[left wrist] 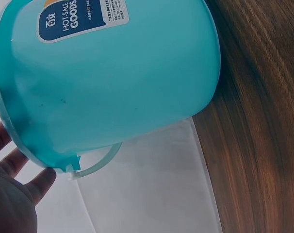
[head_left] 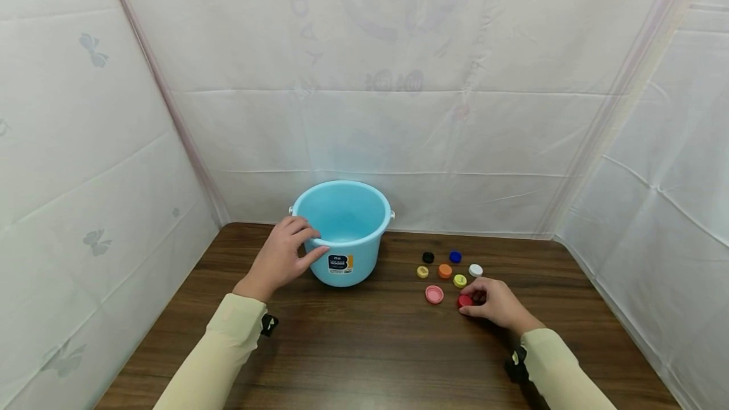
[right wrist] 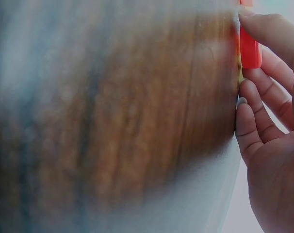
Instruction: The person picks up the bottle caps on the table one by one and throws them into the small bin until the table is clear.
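Note:
A light blue bucket (head_left: 353, 258) with a dark label stands upright near the back of the wooden table. My left hand (head_left: 283, 257) holds its near left rim, fingers over the edge and thumb along the outside. In the left wrist view, the bucket's wall (left wrist: 127, 82) fills much of the picture, with fingers (left wrist: 40, 184) at the rim. On the right, my right hand (head_left: 497, 302) pinches a red bottle cap (head_left: 464, 300) at the tabletop. The right wrist view shows the red cap (right wrist: 250, 48) between thumb and fingers.
Left of and behind the red cap lie a pink cap (head_left: 434, 294), a lime cap (head_left: 460, 281), an orange cap (head_left: 445, 271), a yellow cap (head_left: 423, 271), a white cap (head_left: 475, 269), a black cap (head_left: 428, 257) and a blue cap (head_left: 455, 257). White sheeting (head_left: 319, 125) surrounds the table.

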A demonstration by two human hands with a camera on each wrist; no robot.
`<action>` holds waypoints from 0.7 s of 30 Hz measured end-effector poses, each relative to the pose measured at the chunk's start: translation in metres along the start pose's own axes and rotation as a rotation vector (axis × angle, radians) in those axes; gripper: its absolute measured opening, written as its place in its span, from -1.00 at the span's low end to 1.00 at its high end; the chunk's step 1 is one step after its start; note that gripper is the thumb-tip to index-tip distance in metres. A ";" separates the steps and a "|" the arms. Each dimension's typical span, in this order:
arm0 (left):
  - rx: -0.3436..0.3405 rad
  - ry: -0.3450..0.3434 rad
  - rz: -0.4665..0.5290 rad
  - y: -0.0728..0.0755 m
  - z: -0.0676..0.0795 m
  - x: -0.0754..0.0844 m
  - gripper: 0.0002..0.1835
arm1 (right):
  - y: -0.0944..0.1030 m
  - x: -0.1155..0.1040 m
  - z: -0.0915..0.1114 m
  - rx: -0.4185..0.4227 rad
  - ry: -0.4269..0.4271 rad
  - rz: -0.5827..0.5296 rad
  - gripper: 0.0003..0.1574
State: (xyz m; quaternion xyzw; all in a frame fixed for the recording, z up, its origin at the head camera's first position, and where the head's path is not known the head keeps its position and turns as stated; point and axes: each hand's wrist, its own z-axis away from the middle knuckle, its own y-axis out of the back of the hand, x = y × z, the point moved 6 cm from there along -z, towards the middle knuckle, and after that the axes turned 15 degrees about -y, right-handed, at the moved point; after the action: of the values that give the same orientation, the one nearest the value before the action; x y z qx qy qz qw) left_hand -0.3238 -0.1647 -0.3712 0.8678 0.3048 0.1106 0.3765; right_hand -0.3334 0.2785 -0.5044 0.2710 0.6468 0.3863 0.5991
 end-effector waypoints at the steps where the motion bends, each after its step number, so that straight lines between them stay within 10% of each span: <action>1: 0.000 -0.001 0.000 0.000 0.000 0.000 -0.68 | 0.000 0.000 0.000 0.000 -0.005 -0.002 -0.61; 21: 0.007 -0.020 -0.003 0.003 0.000 0.002 -0.69 | 0.003 -0.002 0.001 0.003 -0.015 -0.009 -0.59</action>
State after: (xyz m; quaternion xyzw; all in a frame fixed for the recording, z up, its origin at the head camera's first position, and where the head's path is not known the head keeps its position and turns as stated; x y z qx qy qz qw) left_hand -0.3211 -0.1647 -0.3693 0.8698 0.3028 0.1002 0.3765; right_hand -0.3326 0.2794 -0.5007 0.2721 0.6439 0.3807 0.6053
